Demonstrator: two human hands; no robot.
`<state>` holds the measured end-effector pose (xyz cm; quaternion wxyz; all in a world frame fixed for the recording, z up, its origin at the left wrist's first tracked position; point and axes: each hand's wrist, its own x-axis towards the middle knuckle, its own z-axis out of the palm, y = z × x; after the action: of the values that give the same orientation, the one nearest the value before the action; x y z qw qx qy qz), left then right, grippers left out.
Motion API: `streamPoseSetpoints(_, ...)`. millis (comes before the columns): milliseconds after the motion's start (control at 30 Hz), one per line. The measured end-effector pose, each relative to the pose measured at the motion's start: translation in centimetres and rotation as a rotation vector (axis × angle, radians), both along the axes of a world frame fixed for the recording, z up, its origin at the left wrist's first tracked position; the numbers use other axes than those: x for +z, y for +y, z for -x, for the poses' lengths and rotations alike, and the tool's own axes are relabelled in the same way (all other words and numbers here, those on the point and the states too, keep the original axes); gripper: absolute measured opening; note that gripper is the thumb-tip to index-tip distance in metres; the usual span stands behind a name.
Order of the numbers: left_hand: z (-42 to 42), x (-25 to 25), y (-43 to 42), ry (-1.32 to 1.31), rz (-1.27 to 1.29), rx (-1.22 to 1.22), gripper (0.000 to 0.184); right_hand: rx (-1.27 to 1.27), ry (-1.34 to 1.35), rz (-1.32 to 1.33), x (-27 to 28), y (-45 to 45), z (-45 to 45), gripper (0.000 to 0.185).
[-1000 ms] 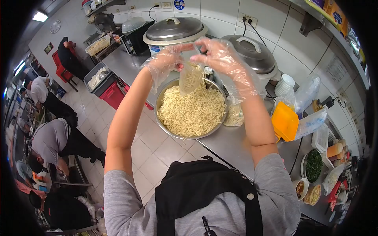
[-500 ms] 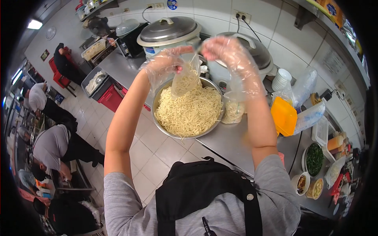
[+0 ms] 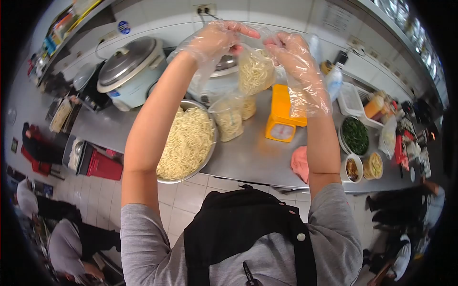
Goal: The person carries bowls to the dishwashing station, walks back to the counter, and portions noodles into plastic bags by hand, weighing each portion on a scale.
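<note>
Head view is showing the left hand (image 3: 214, 42) and right hand (image 3: 296, 57) pinching a noodle bag (image 3: 256, 75) near its top. It is hanging above the surface (image 3: 234, 162), beside the yellow scale (image 3: 281, 112). Handling the bag's mouth seems underway; any lowering would be calling for an upright bag, clear of the standing bags (image 3: 228, 119).

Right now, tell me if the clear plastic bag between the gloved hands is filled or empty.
Filled, at least its lower part: pale yellow noodles show through the clear plastic bag.
</note>
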<state>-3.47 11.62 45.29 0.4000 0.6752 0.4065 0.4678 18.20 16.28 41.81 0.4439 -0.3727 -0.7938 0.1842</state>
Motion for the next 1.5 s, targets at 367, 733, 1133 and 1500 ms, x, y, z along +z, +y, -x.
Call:
streamPoseSetpoints(367, -10.7, -8.1, 8.4, 0.184, 0.170, -0.093, 0.034, -0.263, 0.030, 0.185, -7.0, 1.7, -10.7, 0.025)
streamPoseSetpoints(733, -12.2, -16.2, 12.2, 0.303, 0.046, -0.064, 0.022, -0.435, -0.134, 0.283, -11.3, 2.8, -12.1, 0.029)
streamPoseSetpoints(1133, -12.7, -13.9, 9.7, 0.400, 0.023, -0.008, 0.036, -0.464, -0.193, 0.002, -8.0, -0.9, -11.3, 0.032)
streamPoseSetpoints(1500, -13.2, -14.3, 10.0, 0.388, 0.008, -0.084, 0.040, -0.492, -0.665, -0.040, -10.5, 1.1, -9.4, 0.024)
